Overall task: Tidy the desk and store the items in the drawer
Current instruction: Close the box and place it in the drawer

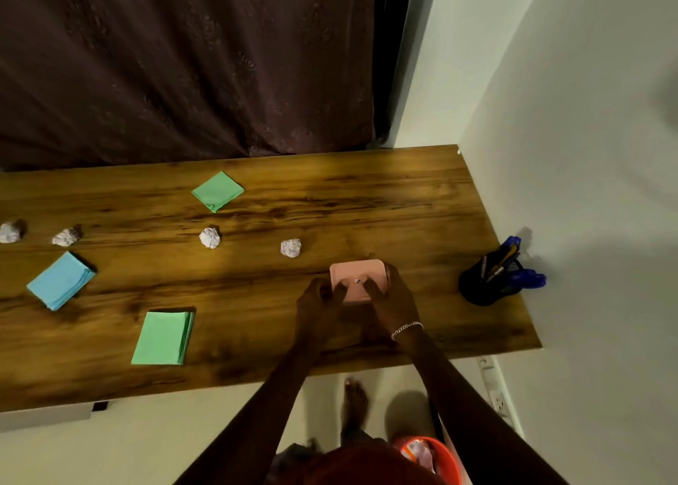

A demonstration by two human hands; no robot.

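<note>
A pink rounded box [357, 273] lies on the wooden desk [367, 198] toward the right. My left hand [317, 301] grips its left edge and my right hand [394, 293] wraps its right side, with fingers of both over its top. A green paper stack [164, 337] sits near the front edge, a blue paper stack [60, 280] at the left, and a green paper square [217, 191] toward the back. Several crumpled paper balls lie in a row, among them one paper ball [210, 237] and another paper ball [290, 247] just behind the box.
A black mesh pen holder [488, 282] with pens stands at the desk's right end against the white wall. A dark curtain hangs behind the desk. An orange bin [445, 459] sits on the floor below, beside my foot. A wall socket [499, 402] is low on the right.
</note>
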